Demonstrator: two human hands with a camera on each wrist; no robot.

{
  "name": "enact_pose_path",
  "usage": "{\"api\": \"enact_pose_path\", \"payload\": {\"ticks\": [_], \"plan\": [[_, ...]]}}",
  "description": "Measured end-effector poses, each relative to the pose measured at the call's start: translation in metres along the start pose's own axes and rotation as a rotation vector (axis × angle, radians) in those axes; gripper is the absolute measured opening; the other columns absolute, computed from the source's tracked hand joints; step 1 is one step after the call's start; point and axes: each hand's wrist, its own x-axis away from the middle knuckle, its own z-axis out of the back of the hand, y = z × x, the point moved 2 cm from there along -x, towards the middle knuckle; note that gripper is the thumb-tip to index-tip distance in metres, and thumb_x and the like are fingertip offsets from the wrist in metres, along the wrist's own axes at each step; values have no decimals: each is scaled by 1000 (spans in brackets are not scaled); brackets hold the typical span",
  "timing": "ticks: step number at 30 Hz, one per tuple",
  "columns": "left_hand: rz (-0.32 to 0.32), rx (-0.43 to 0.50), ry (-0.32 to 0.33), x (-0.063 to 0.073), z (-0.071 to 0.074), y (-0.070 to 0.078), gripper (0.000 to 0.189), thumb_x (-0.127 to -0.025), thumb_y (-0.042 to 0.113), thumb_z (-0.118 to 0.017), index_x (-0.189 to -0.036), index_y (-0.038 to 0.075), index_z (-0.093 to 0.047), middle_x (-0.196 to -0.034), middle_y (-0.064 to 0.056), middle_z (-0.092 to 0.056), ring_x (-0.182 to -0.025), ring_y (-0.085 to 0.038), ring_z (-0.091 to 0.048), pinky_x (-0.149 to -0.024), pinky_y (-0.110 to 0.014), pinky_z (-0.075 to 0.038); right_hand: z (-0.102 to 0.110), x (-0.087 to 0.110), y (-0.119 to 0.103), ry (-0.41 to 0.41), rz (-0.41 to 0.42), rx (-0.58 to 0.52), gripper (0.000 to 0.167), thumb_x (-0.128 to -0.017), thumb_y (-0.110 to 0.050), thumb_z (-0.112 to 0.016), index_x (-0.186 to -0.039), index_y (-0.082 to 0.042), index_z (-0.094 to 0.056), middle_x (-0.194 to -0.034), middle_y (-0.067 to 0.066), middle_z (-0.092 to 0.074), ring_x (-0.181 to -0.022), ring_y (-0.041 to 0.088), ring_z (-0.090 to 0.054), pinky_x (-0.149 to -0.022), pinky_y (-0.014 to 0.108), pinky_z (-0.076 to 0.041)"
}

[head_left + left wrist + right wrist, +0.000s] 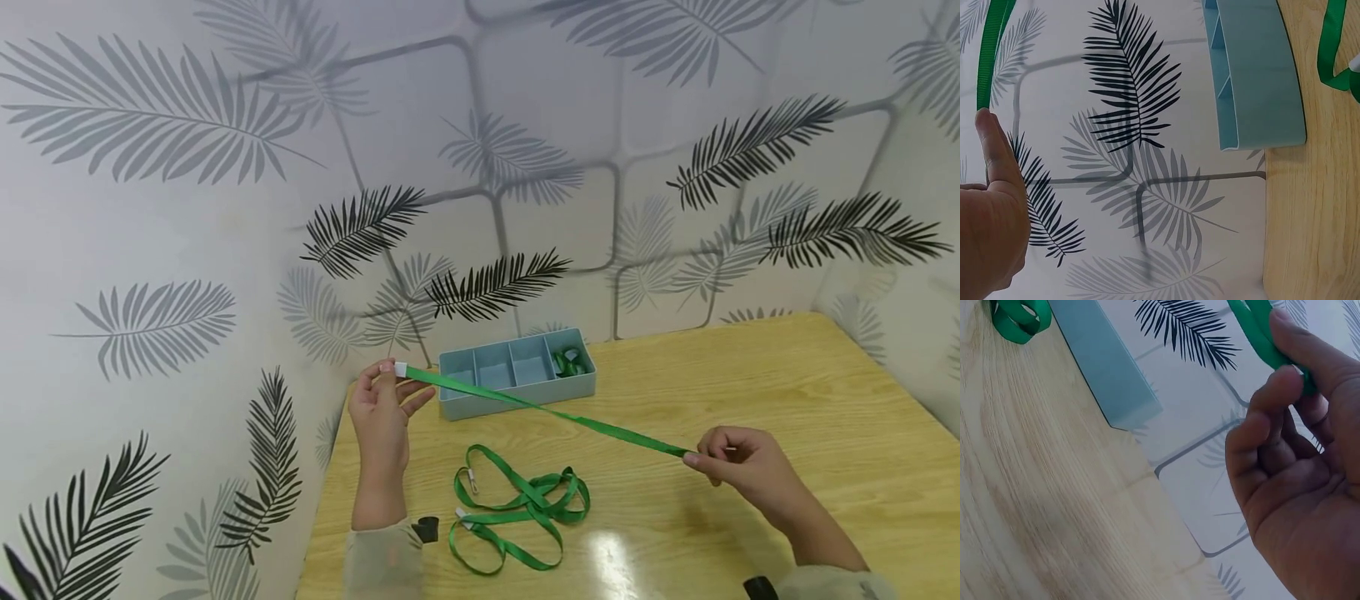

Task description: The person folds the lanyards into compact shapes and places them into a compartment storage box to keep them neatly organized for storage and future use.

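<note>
A green lanyard is stretched taut between both hands above the table. My left hand pinches its white end piece between thumb and finger, the other fingers spread. At the opposite end my right hand pinches the green strap with thumb and index finger, its other fingers curled. The right wrist view shows the strap doubled at that grip. Below, more green lanyard lies in loose loops on the table, with a metal clip and a white piece showing.
A blue-grey box with several compartments stands at the back of the table, against the patterned wall. Its rightmost compartment holds coiled green strap. The wooden table extends to the right of the box.
</note>
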Motion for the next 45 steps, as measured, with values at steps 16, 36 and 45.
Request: {"api": "enact_pose_path", "payload": {"ticks": [16,36,45], "plan": [[-12,-15,0,4,-2,1,27,-113,29,-54,-125,5,-57,-97,-7,-66,-82,-19,-77,-76,-39,-68,14,15,16,-34,-41,-75,12,-101,7,-65,-108,-2,-69,-108,-6,-68,-90,6,-69,-78,28,-62],[-32,-114,-280,41,-67,15,22,-114,22,-52,-125,4,-60,-95,-6,-67,-85,-20,-77,-73,-45,-68,-10,-1,13,-250,-8,288,16,-106,-8,-64,-122,-6,-67,-109,11,-65,-64,10,-52,-57,28,-50],[21,-104,-373,51,-89,12,28,-114,27,-52,-129,4,-57,-97,-6,-69,-83,-19,-78,-75,-44,-68,-81,-52,-13,-347,47,261,36,-116,-22,-46,-149,-23,-59,-138,7,-60,-118,22,-60,-95,37,-55]]}}
